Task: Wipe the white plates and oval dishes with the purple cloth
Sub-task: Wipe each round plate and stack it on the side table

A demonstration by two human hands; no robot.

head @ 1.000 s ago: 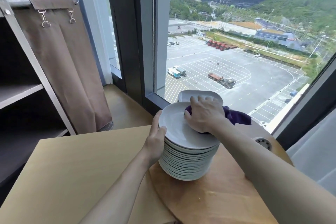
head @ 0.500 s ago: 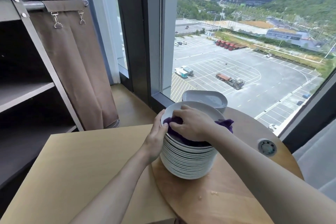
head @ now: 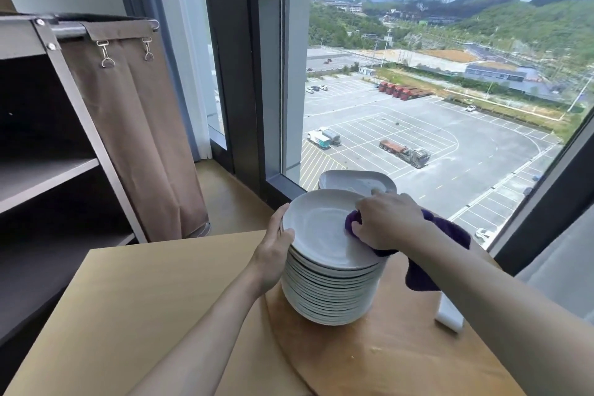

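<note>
White plates (head: 328, 292), glossy and round, stand stacked on the wooden desk (head: 401, 360); right hand (head: 389, 222) clamps the soft purple cloth (head: 450, 231) on top, left hand (head: 273, 254) grips the rim with curled fingers.

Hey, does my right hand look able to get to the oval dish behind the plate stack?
Probably yes. The right hand, gripping the purple cloth, sits at the far edge of the plate stack, beside the oval dish, nothing between them.

A hotel-like room, with a housekeeping cart (head: 48, 177) and high window (head: 434, 100).
</note>
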